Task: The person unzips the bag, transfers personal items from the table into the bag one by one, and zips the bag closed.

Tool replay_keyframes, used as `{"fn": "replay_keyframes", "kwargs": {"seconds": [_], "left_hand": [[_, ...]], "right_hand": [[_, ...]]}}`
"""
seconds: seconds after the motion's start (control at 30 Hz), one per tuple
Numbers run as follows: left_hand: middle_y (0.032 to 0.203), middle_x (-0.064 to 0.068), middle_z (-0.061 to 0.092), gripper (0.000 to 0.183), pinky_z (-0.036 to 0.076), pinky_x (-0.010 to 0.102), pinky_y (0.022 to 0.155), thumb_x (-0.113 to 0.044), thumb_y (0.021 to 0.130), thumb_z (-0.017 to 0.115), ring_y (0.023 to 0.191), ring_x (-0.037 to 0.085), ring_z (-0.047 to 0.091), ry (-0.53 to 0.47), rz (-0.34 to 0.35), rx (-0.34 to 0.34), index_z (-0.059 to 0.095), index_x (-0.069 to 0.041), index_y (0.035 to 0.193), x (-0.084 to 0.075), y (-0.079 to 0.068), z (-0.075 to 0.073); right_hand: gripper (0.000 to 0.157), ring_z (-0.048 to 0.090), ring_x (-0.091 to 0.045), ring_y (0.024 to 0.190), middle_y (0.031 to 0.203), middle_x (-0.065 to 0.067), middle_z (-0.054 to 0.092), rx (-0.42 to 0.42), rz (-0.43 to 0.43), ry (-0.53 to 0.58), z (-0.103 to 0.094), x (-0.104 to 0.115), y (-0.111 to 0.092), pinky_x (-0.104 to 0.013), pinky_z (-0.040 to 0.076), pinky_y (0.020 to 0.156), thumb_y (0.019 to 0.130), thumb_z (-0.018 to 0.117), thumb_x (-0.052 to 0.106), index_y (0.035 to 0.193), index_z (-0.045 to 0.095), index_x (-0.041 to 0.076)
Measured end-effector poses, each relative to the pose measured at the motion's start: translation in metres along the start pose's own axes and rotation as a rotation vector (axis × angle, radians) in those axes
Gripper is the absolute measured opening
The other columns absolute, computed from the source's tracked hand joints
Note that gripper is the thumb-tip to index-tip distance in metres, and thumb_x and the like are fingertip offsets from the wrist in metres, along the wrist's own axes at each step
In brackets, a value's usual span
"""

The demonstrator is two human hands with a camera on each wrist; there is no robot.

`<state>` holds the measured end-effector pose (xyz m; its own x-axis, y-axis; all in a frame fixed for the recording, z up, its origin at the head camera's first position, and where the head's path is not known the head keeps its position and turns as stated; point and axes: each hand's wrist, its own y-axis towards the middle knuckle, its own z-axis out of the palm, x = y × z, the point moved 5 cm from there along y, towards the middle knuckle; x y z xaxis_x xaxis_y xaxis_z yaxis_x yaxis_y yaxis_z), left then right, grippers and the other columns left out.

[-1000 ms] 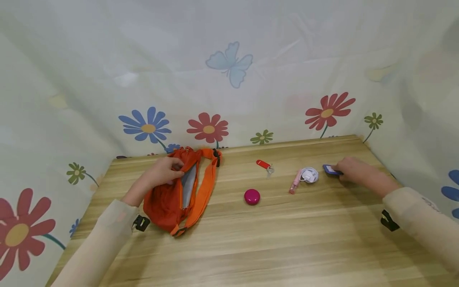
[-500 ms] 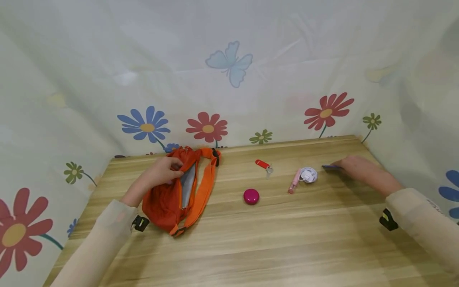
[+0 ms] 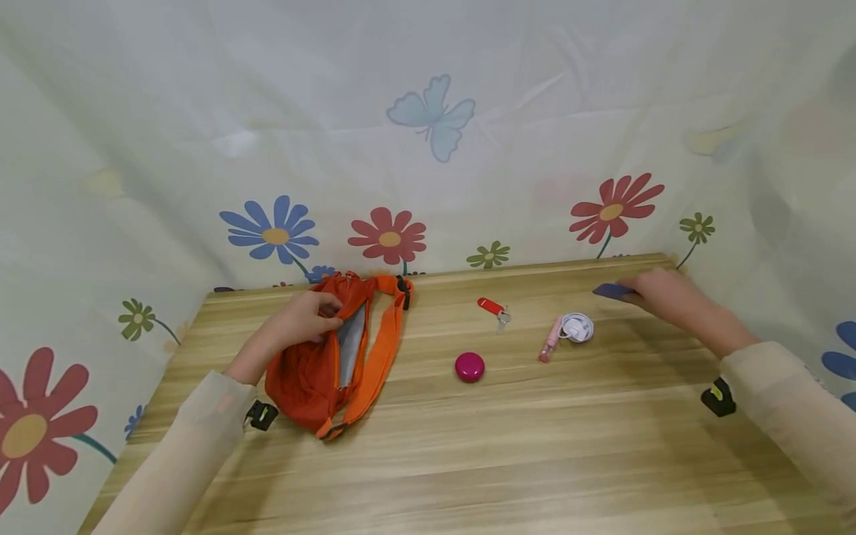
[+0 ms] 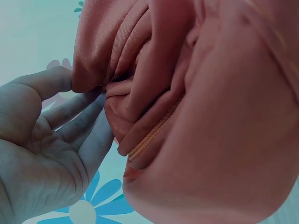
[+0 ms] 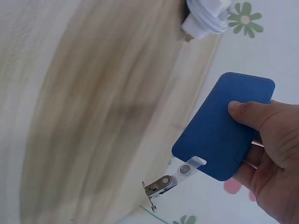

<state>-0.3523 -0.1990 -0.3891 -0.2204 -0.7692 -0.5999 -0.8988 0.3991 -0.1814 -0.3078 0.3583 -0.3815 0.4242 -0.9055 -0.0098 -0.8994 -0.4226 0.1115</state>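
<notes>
An orange-red waist bag [image 3: 304,386] lies at the left of the table, its zipped mouth gaping to a grey lining. My left hand [image 3: 304,319] pinches the bag's fabric edge between thumb and fingers, as the left wrist view also shows. At the right, my right hand [image 3: 672,293] holds a blue badge holder [image 5: 224,126] above the table, thumb on its flat face and fingers behind. A clear strap with a metal clip [image 5: 161,184] dangles from the holder's end.
Between the hands lie a red-tagged key [image 3: 493,307], a round magenta case [image 3: 470,367], a small pink tube-shaped bottle [image 3: 550,340] and a coiled white cable [image 3: 577,327]. A flower-printed curtain [image 3: 428,193] stands behind the wooden table [image 3: 468,461].
My right hand has lifted the blue badge holder off the tabletop and tilted it. The left hand stays on the bag.
</notes>
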Motion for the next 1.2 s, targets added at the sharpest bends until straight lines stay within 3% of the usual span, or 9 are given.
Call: {"fn": "replay_keyframes", "kwargs": {"seconds": [0.27, 0.67, 1.2], "left_hand": [[0.113, 0.021, 0.067, 0.033, 0.061, 0.035, 0.068, -0.011, 0.098, 0.065, 0.091, 0.025, 0.067, -0.016, -0.003, 0.004, 0.062, 0.006, 0.126, 0.001, 0.0, 0.0], [0.113, 0.022, 0.067, 0.032, 0.061, 0.034, 0.067, -0.01, 0.099, 0.064, 0.092, 0.025, 0.067, -0.017, -0.001, 0.011, 0.062, 0.006, 0.126, 0.003, 0.001, 0.001], [0.114, 0.022, 0.067, 0.033, 0.061, 0.035, 0.067, -0.011, 0.099, 0.064, 0.092, 0.026, 0.067, -0.015, -0.011, 0.012, 0.061, 0.006, 0.127, 0.001, 0.002, 0.0]], "right_hand": [[0.011, 0.055, -0.017, 0.061, 0.072, -0.003, 0.065, 0.056, 0.038, -0.003, -0.001, 0.015, 0.005, -0.039, 0.052, 0.058, 0.092, 0.075, 0.012, 0.097, 0.069, 0.003], [0.005, 0.05, -0.017, 0.062, 0.07, 0.0, 0.06, 0.046, 0.008, 0.06, -0.005, 0.036, 0.013, -0.036, 0.048, 0.059, 0.093, 0.072, 0.007, 0.096, 0.07, 0.005], [0.012, 0.054, -0.015, 0.062, 0.078, -0.002, 0.068, 0.021, -0.048, 0.074, -0.007, 0.064, 0.026, -0.035, 0.051, 0.058, 0.094, 0.072, 0.009, 0.106, 0.072, 0.005]]}}
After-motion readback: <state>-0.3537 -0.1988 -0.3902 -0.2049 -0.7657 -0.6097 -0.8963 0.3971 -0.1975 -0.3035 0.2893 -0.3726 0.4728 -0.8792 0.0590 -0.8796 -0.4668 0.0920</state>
